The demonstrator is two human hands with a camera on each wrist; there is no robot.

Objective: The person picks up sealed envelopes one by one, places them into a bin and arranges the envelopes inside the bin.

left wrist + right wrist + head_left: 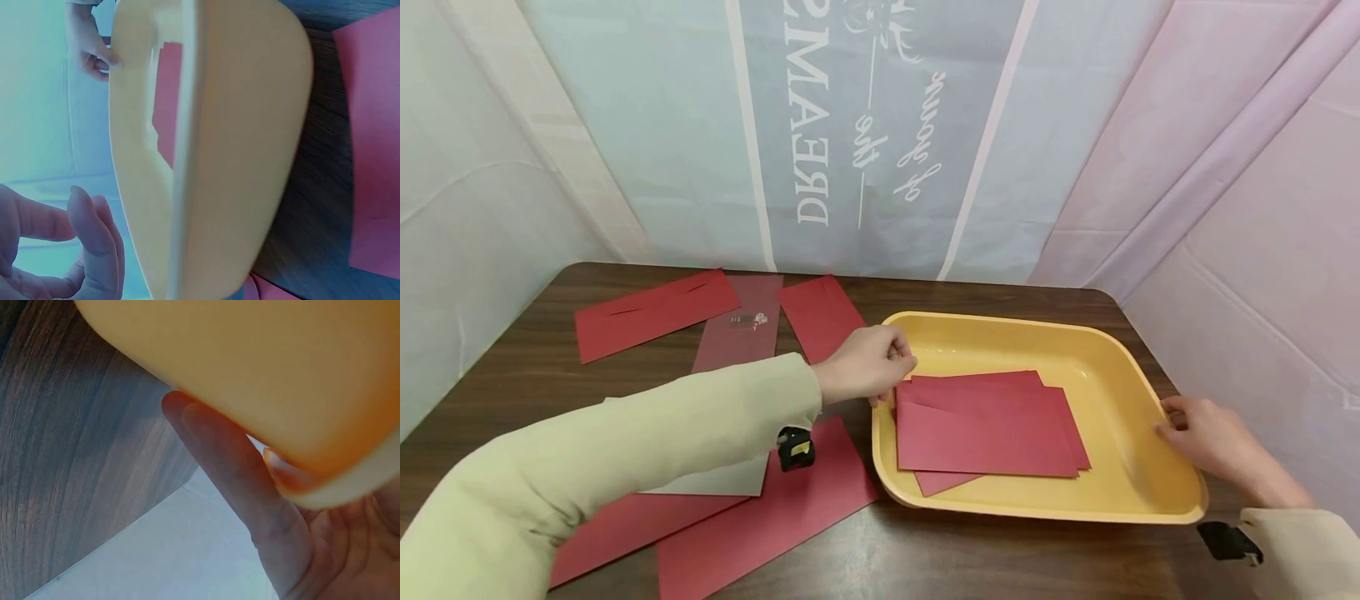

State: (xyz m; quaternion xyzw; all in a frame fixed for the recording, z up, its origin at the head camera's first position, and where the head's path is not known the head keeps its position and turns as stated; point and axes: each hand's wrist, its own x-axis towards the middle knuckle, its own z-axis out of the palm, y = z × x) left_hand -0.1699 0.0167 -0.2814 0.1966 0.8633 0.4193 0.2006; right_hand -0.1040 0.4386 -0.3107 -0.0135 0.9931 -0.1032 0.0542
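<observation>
A yellow plastic tray [1116,433] sits on the right part of the table, a loose stack of red envelopes [988,429] inside it. My right hand [1213,437] grips the tray's right rim, thumb over the edge. The right wrist view shows the fingers [219,459] against the outer wall below the rim. Above the tray's left rim is my left hand [868,362], loosely curled. In the left wrist view its thumb and fingertips nearly meet, with nothing seen between them. The tray's outer side [244,125] fills the middle of that view.
Left of the tray lie several red envelopes [655,312], one [823,312] near the back edge. A pinkish printed strip [741,329] lies between them. Under my left sleeve are a pale sheet [718,482] and more red envelopes [775,508]. Printed curtains [880,167] hang behind the table.
</observation>
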